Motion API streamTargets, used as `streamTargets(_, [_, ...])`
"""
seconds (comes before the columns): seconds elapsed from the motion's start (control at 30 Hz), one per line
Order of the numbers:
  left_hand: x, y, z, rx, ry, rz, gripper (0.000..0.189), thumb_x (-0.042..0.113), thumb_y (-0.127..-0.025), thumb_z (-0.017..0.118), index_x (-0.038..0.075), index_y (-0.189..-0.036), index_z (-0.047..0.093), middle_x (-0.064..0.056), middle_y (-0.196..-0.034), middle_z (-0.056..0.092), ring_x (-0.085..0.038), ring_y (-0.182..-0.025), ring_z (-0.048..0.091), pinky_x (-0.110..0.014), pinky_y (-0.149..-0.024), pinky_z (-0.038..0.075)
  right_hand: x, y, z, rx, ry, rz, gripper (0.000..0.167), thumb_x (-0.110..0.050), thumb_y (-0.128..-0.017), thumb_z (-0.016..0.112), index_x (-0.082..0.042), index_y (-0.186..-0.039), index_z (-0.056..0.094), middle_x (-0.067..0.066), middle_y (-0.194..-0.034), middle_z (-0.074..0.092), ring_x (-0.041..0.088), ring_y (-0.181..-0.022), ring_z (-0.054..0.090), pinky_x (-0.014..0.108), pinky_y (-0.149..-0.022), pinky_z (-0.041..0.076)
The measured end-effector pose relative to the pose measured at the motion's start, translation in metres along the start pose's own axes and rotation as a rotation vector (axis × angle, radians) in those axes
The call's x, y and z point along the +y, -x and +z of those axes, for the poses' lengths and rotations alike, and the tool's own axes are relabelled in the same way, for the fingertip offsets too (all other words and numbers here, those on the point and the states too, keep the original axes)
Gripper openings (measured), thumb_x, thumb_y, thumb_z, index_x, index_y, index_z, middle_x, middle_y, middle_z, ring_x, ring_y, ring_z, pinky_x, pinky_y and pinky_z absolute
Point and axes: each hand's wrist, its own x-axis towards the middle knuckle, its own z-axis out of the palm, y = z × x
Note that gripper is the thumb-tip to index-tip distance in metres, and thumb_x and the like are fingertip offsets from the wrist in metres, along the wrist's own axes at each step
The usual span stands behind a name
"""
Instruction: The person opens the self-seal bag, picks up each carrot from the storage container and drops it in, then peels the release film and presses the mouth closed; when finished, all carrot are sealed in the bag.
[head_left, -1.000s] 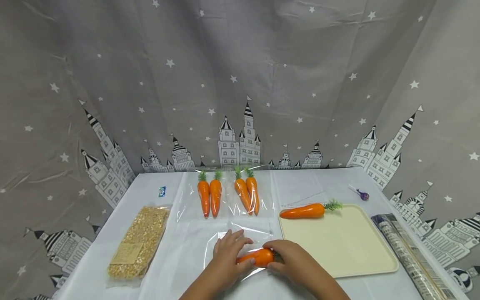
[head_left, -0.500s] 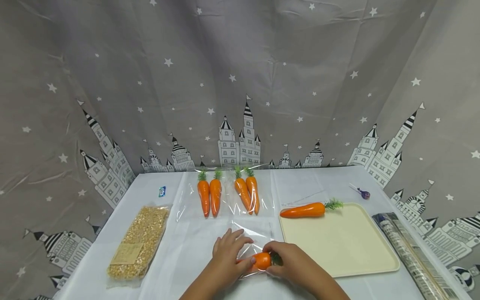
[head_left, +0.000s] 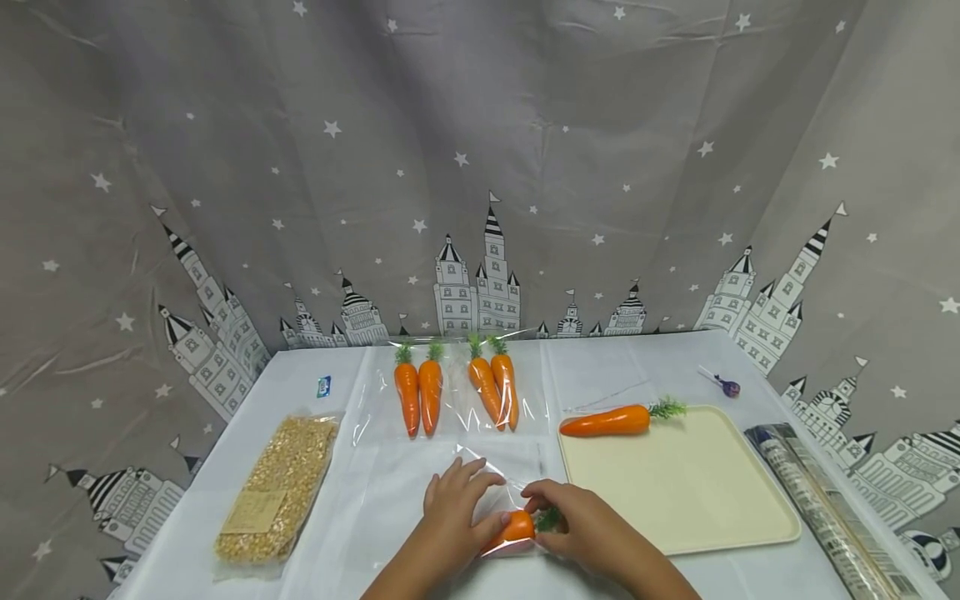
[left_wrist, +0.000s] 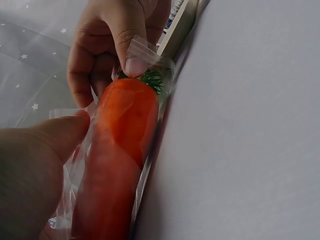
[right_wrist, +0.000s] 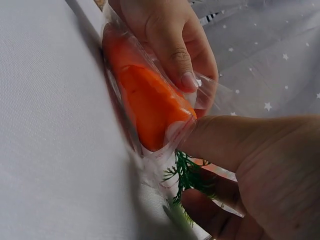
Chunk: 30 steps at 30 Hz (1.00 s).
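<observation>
An orange carrot (head_left: 517, 528) with green leaves lies at the front of the table, inside a clear plastic bag (left_wrist: 142, 51). My left hand (head_left: 453, 508) is on the carrot's left; its thumb and fingers pinch the bag film along the carrot's side in the right wrist view. Opposite it, my right hand (head_left: 588, 521) grips the carrot's leafy end, thumb against the top and fingers curled by the leaves (right_wrist: 187, 175). The thumb tip shows through film in the right wrist view. The carrot's tapered end is hidden behind my left hand in the head view.
Two pairs of bagged carrots (head_left: 431, 396) lie at the back. One more carrot (head_left: 607, 422) rests on the cream tray (head_left: 690, 492)'s far left rim. Also around are a bag of grains (head_left: 281, 475), a blue packet (head_left: 324, 386), a lollipop (head_left: 727, 386) and a wrapped roll (head_left: 813, 508).
The carrot has shifted slightly toward me and the bag film now covers more of it. My right fingers have lifted a little, showing more leaves. My left hand stays nearly in place.
</observation>
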Motion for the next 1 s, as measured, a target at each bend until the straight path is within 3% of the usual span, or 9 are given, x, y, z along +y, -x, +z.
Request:
streamTargets(0.4, [0.001,0.001,0.001,0.016,-0.016,0.016,0.040,0.042,-0.092,0.078,0.026,-0.127,0.067,-0.013,-0.152,0.054,-0.048,-0.148,0.037,-0.084,-0.112,0.016,0.002,0.003,-0.002,-0.027,-0.061,-0.009,0.060,-0.021,-0.089,0.083,-0.022,-0.144,0.059,-0.024,-0.114,0.074,0.002,-0.081,0.058,0.024,-0.079,0.049])
streamTargets(0.6, [0.000,0.001,0.002,0.023,-0.003,0.017,0.041,0.040,-0.091,0.080,0.025,-0.127,0.067,-0.013,-0.150,0.055,-0.047,-0.147,0.039,-0.084,-0.112,0.017,0.004,0.004,-0.003,-0.026,-0.089,-0.026,0.052,-0.022,-0.091,0.081,-0.019,-0.140,0.062,-0.021,-0.116,0.074,0.002,-0.076,0.056,0.022,-0.074,0.050])
streamTargets(0.77, [-0.001,0.001,0.002,0.028,0.022,0.013,0.043,0.044,-0.091,0.080,0.026,-0.128,0.067,-0.012,-0.150,0.055,-0.046,-0.148,0.039,-0.083,-0.113,0.017,0.008,0.004,-0.004,0.030,-0.104,-0.021,0.044,-0.021,-0.093,0.080,-0.018,-0.134,0.066,-0.014,-0.115,0.076,0.001,-0.066,0.054,0.021,-0.066,0.051])
streamTargets(0.87, [-0.002,0.002,0.003,0.035,0.032,0.021,0.043,0.044,-0.091,0.080,0.025,-0.127,0.067,-0.012,-0.150,0.055,-0.045,-0.147,0.039,-0.083,-0.113,0.017,0.011,0.005,-0.005,0.088,-0.102,-0.041,0.039,-0.019,-0.093,0.079,-0.015,-0.131,0.069,-0.009,-0.114,0.078,0.002,-0.073,0.059,0.021,-0.069,0.053])
streamTargets(1.0, [-0.003,0.001,0.003,0.028,0.039,0.016,0.044,0.046,-0.091,0.080,0.025,-0.127,0.067,-0.012,-0.149,0.056,-0.044,-0.147,0.040,-0.081,-0.114,0.018,0.012,0.005,-0.008,0.146,-0.094,-0.048,0.035,-0.018,-0.093,0.079,-0.014,-0.127,0.071,-0.006,-0.114,0.078,0.009,-0.095,0.067,0.024,-0.077,0.056])
